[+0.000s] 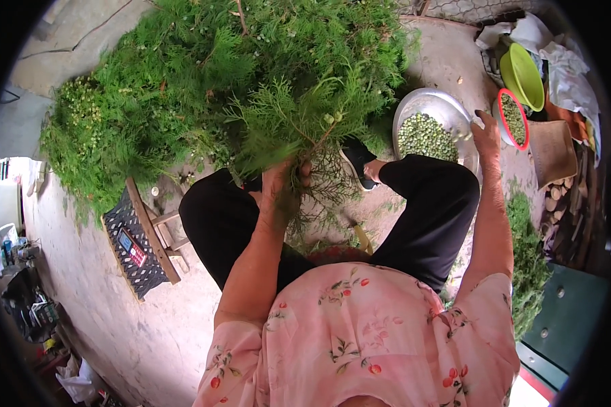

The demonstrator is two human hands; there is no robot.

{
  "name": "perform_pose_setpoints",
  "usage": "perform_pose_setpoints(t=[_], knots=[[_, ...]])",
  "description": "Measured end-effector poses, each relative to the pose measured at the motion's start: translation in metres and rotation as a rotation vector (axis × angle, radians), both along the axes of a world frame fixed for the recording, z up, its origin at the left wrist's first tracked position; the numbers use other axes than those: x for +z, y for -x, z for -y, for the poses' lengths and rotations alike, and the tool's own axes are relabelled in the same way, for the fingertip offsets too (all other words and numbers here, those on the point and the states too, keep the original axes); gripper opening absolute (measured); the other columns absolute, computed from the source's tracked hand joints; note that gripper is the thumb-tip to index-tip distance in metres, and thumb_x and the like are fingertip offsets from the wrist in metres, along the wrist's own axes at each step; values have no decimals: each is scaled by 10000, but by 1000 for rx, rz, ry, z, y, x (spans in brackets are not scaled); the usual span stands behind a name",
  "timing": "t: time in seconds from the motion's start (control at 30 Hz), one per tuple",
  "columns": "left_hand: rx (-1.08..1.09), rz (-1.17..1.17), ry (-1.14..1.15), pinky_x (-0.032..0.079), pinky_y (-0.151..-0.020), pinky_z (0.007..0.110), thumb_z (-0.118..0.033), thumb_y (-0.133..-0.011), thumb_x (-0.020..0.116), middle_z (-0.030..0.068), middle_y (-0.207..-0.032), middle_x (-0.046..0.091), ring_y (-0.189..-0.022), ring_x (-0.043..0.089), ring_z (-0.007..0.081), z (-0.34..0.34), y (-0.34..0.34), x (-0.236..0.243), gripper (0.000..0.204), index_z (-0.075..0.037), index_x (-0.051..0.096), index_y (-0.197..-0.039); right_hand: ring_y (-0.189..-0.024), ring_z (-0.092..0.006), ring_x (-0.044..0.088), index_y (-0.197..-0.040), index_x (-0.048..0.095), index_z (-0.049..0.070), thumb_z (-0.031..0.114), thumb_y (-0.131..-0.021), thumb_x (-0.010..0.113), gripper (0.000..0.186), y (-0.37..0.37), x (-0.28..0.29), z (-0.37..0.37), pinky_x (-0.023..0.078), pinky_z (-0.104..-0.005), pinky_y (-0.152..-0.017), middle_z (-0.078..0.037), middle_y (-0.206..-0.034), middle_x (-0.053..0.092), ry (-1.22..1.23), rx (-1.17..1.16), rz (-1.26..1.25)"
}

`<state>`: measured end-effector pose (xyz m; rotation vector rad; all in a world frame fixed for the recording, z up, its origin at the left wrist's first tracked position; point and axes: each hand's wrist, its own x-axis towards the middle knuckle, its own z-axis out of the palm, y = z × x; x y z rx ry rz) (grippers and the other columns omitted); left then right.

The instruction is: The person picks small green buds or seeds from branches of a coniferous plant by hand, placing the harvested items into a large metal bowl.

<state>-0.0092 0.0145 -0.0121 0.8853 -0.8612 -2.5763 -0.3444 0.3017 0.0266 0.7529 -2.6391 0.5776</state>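
Note:
My left hand (285, 178) grips a leafy evergreen branch (312, 129) between my knees, its fingers partly hidden by the foliage. My right hand (485, 134) is at the right rim of a wide metal bowl (407, 112) that holds many small pale-green cones (424, 140); its fingers are curled, and what they hold, if anything, is too small to make out. A large heap of cut green branches (183, 74) lies in front of me.
A red-rimmed basin of cones (514, 122), a yellow-green basin (519, 74), a woven sack (552, 150) and stacked wood (560, 217) stand at right. A low strap-seated stool (125, 214) with a small red device is at left; clutter (27, 302) lines the left edge.

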Motion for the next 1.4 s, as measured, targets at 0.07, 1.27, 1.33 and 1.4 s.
perform_pose_setpoints(t=[0.07,1.27,1.33,1.4], knots=[[-19,2,15,342,-494,240,-325,-862,511,22,-684,484,-548,418,129,-5,3,2,281,-113,491,-1046,-948,-294,553,-1021,601,29,151,-723,564,324,5,1,-10,418,-336,-856,-166,-1006,582,-9,-25,-45],[6,-400,-310,494,-697,333,-296,-886,451,85,-827,548,-706,536,183,-6,0,3,303,-16,508,-988,-1007,-324,525,-1123,540,33,125,-710,562,424,3,0,-50,403,-367,-875,-189,-1076,563,-8,-125,-127],[37,-280,-305,504,-774,367,-306,-897,436,115,-899,567,-797,573,215,-1,-1,5,350,15,500,-1022,-926,-287,579,-1090,549,-14,124,-733,575,384,-41,26,-5,430,-318,-841,-189,-997,600,140,-115,283],[69,-303,-323,463,-869,417,-345,-914,382,161,-995,573,-919,576,267,-1,8,6,418,36,461,-1068,-896,-221,599,-1041,578,-18,83,-779,552,282,-83,29,29,445,-284,-807,-157,-969,624,248,162,268]])
